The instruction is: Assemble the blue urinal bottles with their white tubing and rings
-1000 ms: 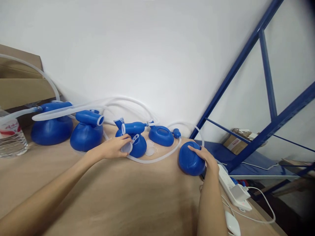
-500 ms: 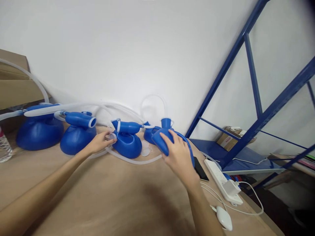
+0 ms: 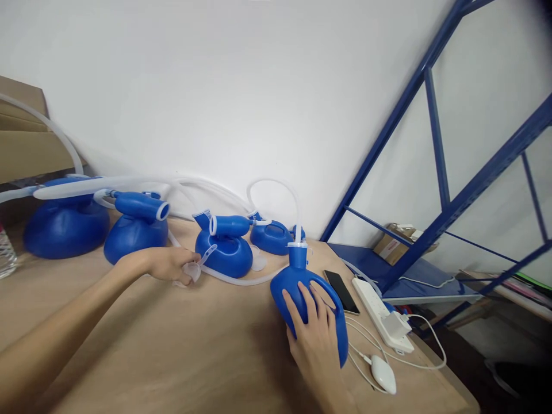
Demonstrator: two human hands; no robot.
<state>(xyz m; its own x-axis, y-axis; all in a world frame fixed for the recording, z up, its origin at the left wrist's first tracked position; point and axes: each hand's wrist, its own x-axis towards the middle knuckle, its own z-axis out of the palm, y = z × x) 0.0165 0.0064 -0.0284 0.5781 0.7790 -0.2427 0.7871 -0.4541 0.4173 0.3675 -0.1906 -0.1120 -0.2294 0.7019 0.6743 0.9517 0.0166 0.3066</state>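
My right hand (image 3: pixel 314 325) is wrapped over the body of a blue plastic urinal bottle (image 3: pixel 285 286). The bottle leans toward me, its neck pointing at the wall and a clear hose (image 3: pixel 297 214) rising from the mouth. Between the fingertips of my left hand (image 3: pixel 175 265) is a clear plastic cap (image 3: pixel 192 270) with a small strap. Just beyond that hand lies another blue urinal bottle (image 3: pixel 230 257), with a blue funnel-shaped tube (image 3: pixel 232 225) resting on it. Behind it to the right sits a further blue bottle (image 3: pixel 271 238). More clear caps (image 3: pixel 258 261) lie between these two.
Two more blue bottles (image 3: pixel 133 238) with hoses stand on the left, beside cardboard boxes (image 3: pixel 34 152) and a clear water bottle (image 3: pixel 6 256). To the right are a phone (image 3: pixel 341 291), a power strip (image 3: pixel 379 313), a white charger (image 3: pixel 383 374) and a blue metal shelf (image 3: pixel 405 233).
My right hand has brought its bottle down and toward me, off the bottles behind. My left hand has drawn the clear cap toward me, away from the middle bottle.
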